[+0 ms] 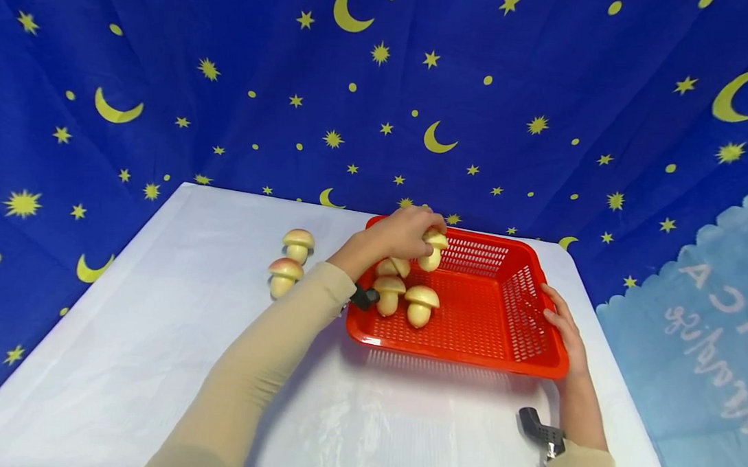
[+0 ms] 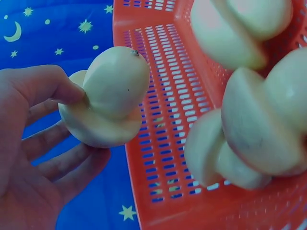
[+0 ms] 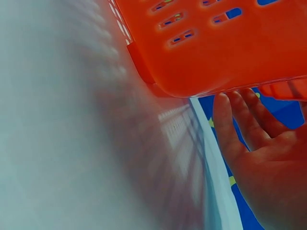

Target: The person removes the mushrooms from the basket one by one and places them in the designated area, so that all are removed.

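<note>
In my left hand (image 1: 411,233) I hold a pale yellow mushroom (image 1: 432,253) with thumb and fingertips around its cap, above the back left of a red plastic basket (image 1: 370,335). The left wrist view shows this mushroom (image 2: 115,86) stem up, by the basket's slotted wall. Three similar mushrooms lie inside at the left end, one of them a front mushroom (image 1: 421,305). My right hand (image 1: 571,340) holds the basket's right rim, with the thumb at the edge. From the right wrist, the fingers (image 3: 249,120) are seen along the rim's underside.
Left of the basket, two more mushrooms stand on the white table (image 1: 161,308), a rear mushroom (image 1: 298,244) and a front mushroom (image 1: 284,277). A blue cloth (image 1: 261,85) with yellow moons and stars hangs behind. Light blue fabric (image 1: 698,327) lies beyond the right edge.
</note>
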The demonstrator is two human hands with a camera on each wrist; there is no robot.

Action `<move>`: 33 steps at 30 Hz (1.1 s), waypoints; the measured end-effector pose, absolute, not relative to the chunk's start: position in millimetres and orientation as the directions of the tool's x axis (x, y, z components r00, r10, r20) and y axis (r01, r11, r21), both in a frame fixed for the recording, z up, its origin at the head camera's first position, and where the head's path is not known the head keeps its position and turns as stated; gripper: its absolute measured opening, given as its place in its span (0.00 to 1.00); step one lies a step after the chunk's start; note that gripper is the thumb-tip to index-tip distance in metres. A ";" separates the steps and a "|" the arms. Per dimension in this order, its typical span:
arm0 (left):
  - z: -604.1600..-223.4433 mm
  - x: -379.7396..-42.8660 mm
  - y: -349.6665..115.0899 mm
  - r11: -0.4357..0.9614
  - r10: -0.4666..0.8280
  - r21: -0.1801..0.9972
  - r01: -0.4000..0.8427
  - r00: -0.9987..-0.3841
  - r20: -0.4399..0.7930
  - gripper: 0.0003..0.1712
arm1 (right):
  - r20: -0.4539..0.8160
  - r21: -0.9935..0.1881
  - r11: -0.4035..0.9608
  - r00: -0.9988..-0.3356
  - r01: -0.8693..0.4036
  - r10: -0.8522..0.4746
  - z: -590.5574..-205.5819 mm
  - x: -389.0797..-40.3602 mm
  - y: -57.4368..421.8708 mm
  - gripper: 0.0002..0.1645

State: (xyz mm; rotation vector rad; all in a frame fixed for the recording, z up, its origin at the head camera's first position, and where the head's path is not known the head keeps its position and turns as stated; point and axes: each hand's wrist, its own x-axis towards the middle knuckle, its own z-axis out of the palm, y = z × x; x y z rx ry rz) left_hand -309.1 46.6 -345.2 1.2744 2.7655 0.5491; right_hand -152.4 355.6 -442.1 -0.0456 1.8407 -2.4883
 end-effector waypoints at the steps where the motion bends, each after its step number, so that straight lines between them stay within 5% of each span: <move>1: -344.7 -309.4 44.1 0.606 0.738 0.334 0.722 -0.667 0.103 0.21 | -0.003 -0.957 -0.291 -0.998 0.019 -0.057 -442.2 -152.8 355.4 0.30; 33: -324.8 -312.9 -23.9 0.618 0.672 0.349 0.705 -0.703 0.231 0.20 | -0.003 -0.946 -0.324 -0.998 0.024 -0.065 -443.6 -153.6 355.8 0.30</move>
